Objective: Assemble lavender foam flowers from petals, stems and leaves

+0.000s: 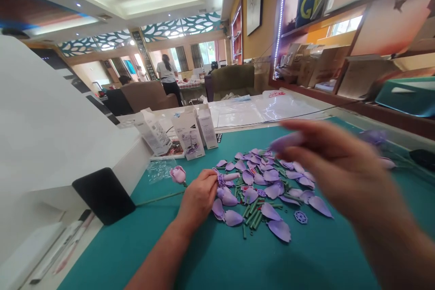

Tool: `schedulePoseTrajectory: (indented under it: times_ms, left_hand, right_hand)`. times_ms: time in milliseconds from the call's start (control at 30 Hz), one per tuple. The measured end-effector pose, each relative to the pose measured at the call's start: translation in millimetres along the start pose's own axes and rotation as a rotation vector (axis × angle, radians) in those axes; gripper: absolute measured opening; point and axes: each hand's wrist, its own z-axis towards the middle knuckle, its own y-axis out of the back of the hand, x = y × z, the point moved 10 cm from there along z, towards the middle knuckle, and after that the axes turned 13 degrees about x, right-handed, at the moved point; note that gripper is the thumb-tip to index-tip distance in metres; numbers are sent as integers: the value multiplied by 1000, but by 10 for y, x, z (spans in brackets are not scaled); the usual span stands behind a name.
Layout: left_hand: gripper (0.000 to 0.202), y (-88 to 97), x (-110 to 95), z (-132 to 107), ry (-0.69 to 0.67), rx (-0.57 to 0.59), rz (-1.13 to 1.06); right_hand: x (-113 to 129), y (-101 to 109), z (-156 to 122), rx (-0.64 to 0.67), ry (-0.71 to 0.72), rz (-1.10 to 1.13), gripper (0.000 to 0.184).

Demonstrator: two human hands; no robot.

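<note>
My left hand [200,195] is closed around a small purple flower core [228,177] with a pale pointed tip, low over the green mat. Raised to the right and blurred by motion, my right hand [335,163] pinches a purple petal [286,142] between thumb and fingers. Below and between my hands lies a pile of loose purple petals [271,176]. Short green stem pieces [253,214] are mixed in, and a purple openwork ring [301,217] lies at the pile's near right. A pinkish-purple flower bud [177,174] on a long green stem rests left of my left hand.
Opened white cartons [189,138] stand at the back left beside crumpled clear plastic [159,170]. A black tablet-like panel [103,196] leans at the left edge of the green mat [217,253]. Farther off, a person [166,74] stands near armchairs. Shelves with cardboard boxes [328,65] line the right.
</note>
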Motion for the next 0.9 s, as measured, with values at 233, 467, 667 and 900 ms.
schedulePoseTrajectory:
  times_ms: [233, 467, 667, 900]
  left_hand:
    - [29, -20, 77, 4, 37, -2, 21]
    - [29, -32, 39, 5, 33, 26, 24]
    - [29, 10, -9, 0, 11, -10, 23]
    - [27, 6, -6, -10, 13, -15, 50]
  right_hand:
    - [-509, -970, 71, 281, -72, 168, 11]
    - [-550, -1065, -50, 261, -35, -40, 12]
    - [-654, -1133, -79, 301, -129, -50, 9]
    - [-596, -1123, -73, 334, -78, -215, 19]
